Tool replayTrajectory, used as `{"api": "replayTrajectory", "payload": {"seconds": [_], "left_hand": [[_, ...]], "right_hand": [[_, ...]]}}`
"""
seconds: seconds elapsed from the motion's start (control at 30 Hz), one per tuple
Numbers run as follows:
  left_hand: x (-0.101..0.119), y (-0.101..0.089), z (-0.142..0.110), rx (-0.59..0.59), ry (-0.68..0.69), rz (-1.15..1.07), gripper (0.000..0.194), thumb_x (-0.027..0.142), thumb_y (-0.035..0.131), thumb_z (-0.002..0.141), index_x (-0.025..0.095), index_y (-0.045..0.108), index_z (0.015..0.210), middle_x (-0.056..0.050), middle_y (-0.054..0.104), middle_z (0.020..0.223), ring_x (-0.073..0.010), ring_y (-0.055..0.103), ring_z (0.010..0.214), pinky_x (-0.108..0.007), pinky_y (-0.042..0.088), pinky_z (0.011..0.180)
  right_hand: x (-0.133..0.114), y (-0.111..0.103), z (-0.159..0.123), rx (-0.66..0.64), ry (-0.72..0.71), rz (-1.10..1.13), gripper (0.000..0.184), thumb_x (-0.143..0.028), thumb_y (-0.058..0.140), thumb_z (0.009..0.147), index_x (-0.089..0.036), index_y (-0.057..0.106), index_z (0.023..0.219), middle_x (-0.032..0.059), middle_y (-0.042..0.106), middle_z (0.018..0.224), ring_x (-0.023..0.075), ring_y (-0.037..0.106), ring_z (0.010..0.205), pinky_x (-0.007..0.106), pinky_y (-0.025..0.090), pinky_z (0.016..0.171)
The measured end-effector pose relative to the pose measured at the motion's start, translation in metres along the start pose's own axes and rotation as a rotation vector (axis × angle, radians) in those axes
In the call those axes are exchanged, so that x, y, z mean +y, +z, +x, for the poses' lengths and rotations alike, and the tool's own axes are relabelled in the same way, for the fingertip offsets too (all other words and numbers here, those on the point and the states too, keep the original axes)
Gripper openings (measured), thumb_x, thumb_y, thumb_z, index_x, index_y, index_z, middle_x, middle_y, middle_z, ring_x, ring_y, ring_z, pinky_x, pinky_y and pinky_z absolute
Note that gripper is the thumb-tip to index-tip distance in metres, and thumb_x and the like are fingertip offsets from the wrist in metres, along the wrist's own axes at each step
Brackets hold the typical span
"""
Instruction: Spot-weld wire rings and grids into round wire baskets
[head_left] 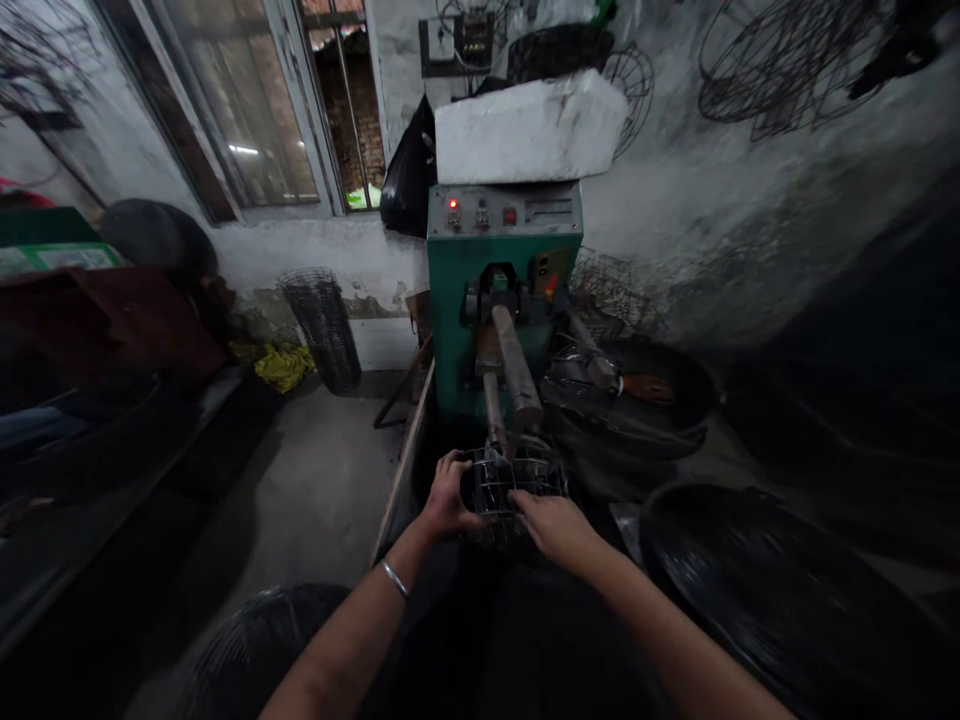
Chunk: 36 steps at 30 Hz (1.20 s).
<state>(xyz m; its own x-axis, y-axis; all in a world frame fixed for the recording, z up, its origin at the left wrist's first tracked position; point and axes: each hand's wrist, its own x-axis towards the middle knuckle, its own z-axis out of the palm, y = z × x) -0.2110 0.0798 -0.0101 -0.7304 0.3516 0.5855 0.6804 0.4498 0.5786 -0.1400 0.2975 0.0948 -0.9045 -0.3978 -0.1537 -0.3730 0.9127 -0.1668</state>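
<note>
A small wire cage (501, 486) of metal rods sits in front of me, below the jutting arms of a green machine (456, 330). My left hand (448, 497) is curled round the left side of the cage, thumb and fingers gripping it. On the near right side, my right hand (551, 522) has its fingers closed at the wires. The machine's thick upper arm (516, 365) and thinner lower arm (493, 410) point toward me, ending just beyond the cage. A red light shines on the machine's top panel (504, 213). The cage's underside is dark and hard to make out.
A dark round tub (630, 440) stands right of the machine, with an orange-brown glove (646, 388) in it. Nearer right is a large dark round container (780, 590). A wire mesh roll (322, 330) leans by the wall. A white foam block (529, 128) rests atop the machine.
</note>
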Motion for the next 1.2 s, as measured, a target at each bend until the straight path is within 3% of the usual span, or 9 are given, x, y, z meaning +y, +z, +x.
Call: {"api": "replayTrajectory", "payload": {"seconds": [0.2, 0.43, 0.63, 0.77, 0.9, 1.13, 1.2], "left_hand": [[-0.003, 0.004, 0.0, 0.085, 0.057, 0.011, 0.093, 0.047, 0.095, 0.042, 0.016, 0.052, 0.118, -0.016, 0.052, 0.123, -0.0377, 0.052, 0.118, -0.057, 0.05, 0.097], [-0.009, 0.006, 0.015, 0.075, -0.1, 0.065, 0.093, 0.043, 0.097, 0.042, 0.014, 0.053, 0.118, -0.016, 0.052, 0.123, -0.0406, 0.047, 0.124, -0.059, 0.046, 0.103], [-0.011, 0.01, 0.02, 0.123, -0.092, 0.04, 0.09, 0.043, 0.097, 0.043, 0.012, 0.054, 0.117, -0.017, 0.051, 0.123, -0.0404, 0.048, 0.123, -0.06, 0.047, 0.103], [-0.01, 0.007, 0.026, 0.141, -0.109, 0.072, 0.089, 0.041, 0.097, 0.044, 0.013, 0.054, 0.116, -0.016, 0.051, 0.123, -0.0408, 0.049, 0.121, -0.059, 0.048, 0.102], [-0.015, 0.005, 0.039, 0.152, -0.151, 0.099, 0.087, 0.041, 0.097, 0.043, 0.015, 0.054, 0.114, -0.014, 0.054, 0.117, -0.0402, 0.05, 0.12, -0.059, 0.048, 0.101], [-0.025, 0.006, 0.046, 0.176, -0.161, 0.094, 0.086, 0.041, 0.095, 0.045, 0.016, 0.052, 0.115, -0.013, 0.053, 0.119, -0.0361, 0.054, 0.115, -0.056, 0.049, 0.1], [-0.024, 0.006, 0.047, 0.177, -0.177, 0.087, 0.086, 0.041, 0.095, 0.044, 0.016, 0.052, 0.114, -0.013, 0.053, 0.119, -0.0361, 0.054, 0.115, -0.056, 0.05, 0.099]], "right_hand": [[-0.006, -0.013, -0.008, 0.051, 0.037, 0.082, 0.032, -0.014, 0.049, 0.093, -0.016, 0.059, 0.123, 0.0099, 0.073, 0.107, 0.0265, 0.07, 0.096, 0.033, 0.052, 0.079], [0.004, -0.004, -0.032, 0.287, 0.204, 0.25, 0.033, -0.025, 0.039, 0.096, -0.014, 0.061, 0.118, 0.0132, 0.073, 0.107, 0.0286, 0.07, 0.096, 0.036, 0.052, 0.08], [0.015, 0.022, -0.042, 0.259, 0.243, 0.492, 0.035, -0.033, 0.036, 0.092, -0.017, 0.061, 0.109, 0.0116, 0.074, 0.098, 0.0277, 0.07, 0.092, 0.037, 0.051, 0.08], [0.016, 0.025, -0.047, 0.25, 0.244, 0.677, 0.035, -0.038, 0.036, 0.089, -0.019, 0.063, 0.101, 0.0078, 0.073, 0.089, 0.0242, 0.069, 0.086, 0.034, 0.051, 0.08], [0.018, 0.024, -0.048, 0.216, 0.215, 0.712, 0.04, -0.04, 0.036, 0.088, -0.017, 0.065, 0.103, 0.0073, 0.072, 0.083, 0.0249, 0.068, 0.082, 0.036, 0.052, 0.077], [0.017, 0.031, -0.052, 0.135, 0.176, 0.788, 0.043, -0.036, 0.041, 0.086, -0.017, 0.064, 0.116, 0.011, 0.07, 0.114, 0.0262, 0.065, 0.107, 0.039, 0.049, 0.095], [0.017, 0.036, -0.053, 0.135, 0.17, 0.835, 0.045, -0.035, 0.044, 0.083, -0.017, 0.061, 0.121, 0.0104, 0.069, 0.117, 0.0261, 0.065, 0.106, 0.04, 0.049, 0.095]]}}
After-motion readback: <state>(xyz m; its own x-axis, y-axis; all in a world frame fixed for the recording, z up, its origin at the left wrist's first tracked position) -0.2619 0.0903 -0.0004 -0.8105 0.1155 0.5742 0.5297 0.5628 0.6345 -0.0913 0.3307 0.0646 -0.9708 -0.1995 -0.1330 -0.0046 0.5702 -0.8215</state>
